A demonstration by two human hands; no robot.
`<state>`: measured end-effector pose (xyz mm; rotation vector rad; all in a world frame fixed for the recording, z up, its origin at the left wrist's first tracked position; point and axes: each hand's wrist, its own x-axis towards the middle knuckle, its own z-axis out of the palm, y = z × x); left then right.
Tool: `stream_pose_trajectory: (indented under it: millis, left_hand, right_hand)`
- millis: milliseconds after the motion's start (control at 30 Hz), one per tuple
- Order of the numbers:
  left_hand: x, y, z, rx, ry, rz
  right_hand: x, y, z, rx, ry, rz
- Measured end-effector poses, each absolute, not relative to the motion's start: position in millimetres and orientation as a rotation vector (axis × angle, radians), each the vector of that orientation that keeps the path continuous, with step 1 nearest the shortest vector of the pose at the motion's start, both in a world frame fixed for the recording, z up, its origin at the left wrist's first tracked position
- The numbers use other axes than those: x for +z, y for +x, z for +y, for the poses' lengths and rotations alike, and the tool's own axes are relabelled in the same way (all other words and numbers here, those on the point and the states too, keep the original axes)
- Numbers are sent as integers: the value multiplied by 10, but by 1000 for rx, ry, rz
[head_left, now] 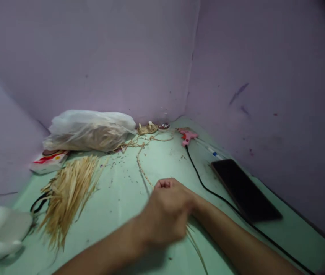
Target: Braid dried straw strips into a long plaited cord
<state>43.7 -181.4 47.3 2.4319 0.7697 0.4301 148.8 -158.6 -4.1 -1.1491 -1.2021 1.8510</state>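
Observation:
My left hand [164, 215] is closed and lies in front of my right hand [172, 184], the two pressed together above the green table. A thin twisted straw cord [142, 168] runs from the back of the table down to my closed fingers. Loose straw strands [197, 250] hang out below the hands toward the front edge. The fingertips and the piece of cord between them are hidden. Most of my right hand is behind the left one.
Dry straw [67, 194] lies left, near a white container [0, 235] and a small box [49, 161]. Behind are a plastic bag [90, 131] and woven pieces [147, 128]. A pink glue gun [188, 136], its black cable [212, 193] and a phone [244, 191] are right.

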Motion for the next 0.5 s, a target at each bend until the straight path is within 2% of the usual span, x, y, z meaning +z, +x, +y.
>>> stream_pose_trajectory:
  millis: [33,100,233,300,400,500]
  left_hand:
    - [493,302,-1604,498,2491,958]
    - [499,60,-1222,458,2581,1130]
    - [447,-183,-770,135,2715,989]
    - [412,-197,-663,133,2647,1000]
    - [345,-161,-528,313,2285,1157]
    - [271,-112,-420,498,1647,1273]
  right_hand:
    - [-60,1486,-1578,1762,-1103,-1190]
    - [-69,1478,-1546,1805,-1100,-1190]
    - [67,1471,-1366,1751,-1180,-1202]
    - [150,1479,-1223,1687,-1187,-1202]
    - [172,1486,-971,1512,-1198,-1208]
    - [53,1458,-713,1309,-1254,-1215]
